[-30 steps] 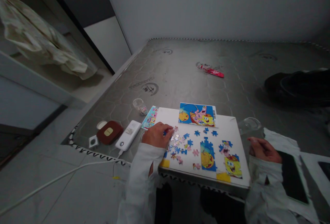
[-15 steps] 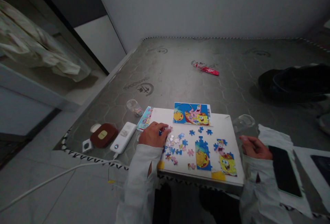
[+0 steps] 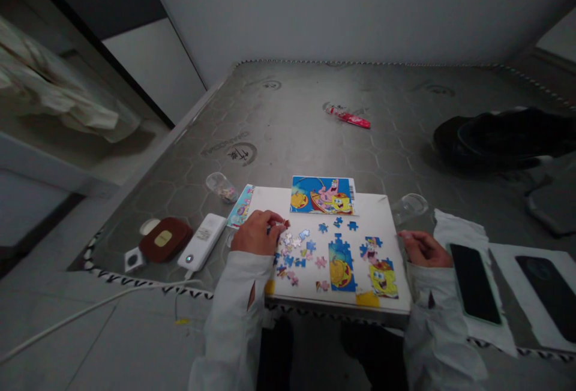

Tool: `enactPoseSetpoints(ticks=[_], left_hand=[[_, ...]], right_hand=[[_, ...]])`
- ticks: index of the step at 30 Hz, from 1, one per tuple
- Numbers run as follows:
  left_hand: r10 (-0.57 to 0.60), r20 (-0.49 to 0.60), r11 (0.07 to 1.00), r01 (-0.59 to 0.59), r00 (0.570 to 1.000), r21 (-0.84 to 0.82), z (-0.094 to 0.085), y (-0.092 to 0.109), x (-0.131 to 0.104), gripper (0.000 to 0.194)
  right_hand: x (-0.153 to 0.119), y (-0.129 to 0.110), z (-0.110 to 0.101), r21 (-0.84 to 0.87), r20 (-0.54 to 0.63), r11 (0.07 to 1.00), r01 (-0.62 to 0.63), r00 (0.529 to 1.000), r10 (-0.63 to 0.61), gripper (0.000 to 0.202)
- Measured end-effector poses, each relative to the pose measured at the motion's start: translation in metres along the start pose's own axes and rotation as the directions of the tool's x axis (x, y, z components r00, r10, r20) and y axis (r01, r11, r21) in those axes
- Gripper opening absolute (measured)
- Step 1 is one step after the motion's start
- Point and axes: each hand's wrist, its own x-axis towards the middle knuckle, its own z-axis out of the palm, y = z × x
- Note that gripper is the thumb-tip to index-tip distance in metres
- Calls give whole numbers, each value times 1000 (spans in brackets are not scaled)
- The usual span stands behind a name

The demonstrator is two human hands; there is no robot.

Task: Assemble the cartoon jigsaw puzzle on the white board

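My left hand (image 3: pixel 256 232) is at the left side of a white board (image 3: pixel 279 196), thumb and forefinger pinching a small reddish jigsaw piece (image 3: pixel 287 223). Just below those fingertips lie several loose jigsaw pieces (image 3: pixel 294 259), some blue, some pink, some pale side up. A joined burger section (image 3: pixel 341 268) stands right of them, and a joined section with a yellow cartoon character (image 3: pixel 382 277) is farther right. Beside the board's right edge, my right hand (image 3: pixel 425 248) has its fingers curled together, with nothing visible in them. The picture card (image 3: pixel 323 195) lies along the board's far edge.
Left of the board are a clear cup with small pieces (image 3: pixel 222 188), a white power bank (image 3: pixel 202 244) with a cable, and a brown case (image 3: pixel 165 239). On the right are another clear cup (image 3: pixel 409 208), tissue and a phone (image 3: pixel 476 283). A red wrapper (image 3: pixel 351 118) lies farther back.
The view has shifted, so the whole scene sits a little farther left. The piece in my left fingers now shows its reddish side more plainly. My right hand stays curled beside the board.
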Motion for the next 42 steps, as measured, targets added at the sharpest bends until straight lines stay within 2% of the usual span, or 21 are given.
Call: enactPoseSetpoints(ticks=[5,10,14,23,30,37,42], left_hand=[[1,-3,1000,-1,1000,-8,0,1,-1,11],[-15,-16,1000,15,1000,-22,1,3,-2,17],[-28,-12,999,28,1000,-20,1,6,-3,14],[-15,-9,1000,15,1000,-23,2,8,-3,16],[-31,-26,999,31,999,-16,4,7,-4,23],[-74,-36,997,75,997,5,5,9,-5,18],[-60,-22,998,60,998,-1,3,9,-4,14]], right_hand=[[-2,-4,0,-37,-16,999,-10,1000,10,50],[-1,0,1,21,-3,999,-34,999,34,49],[-1,1,2,2,-9,999,-45,999,45,49],[-6,-8,5,8,24,998,-61,998,61,60],[-4,-2,6,-31,5,997,-64,998,64,53],[-2,5,7,-24,0,999,-36,999,36,52],[-2,6,8,-3,-2,999,-35,999,35,46]])
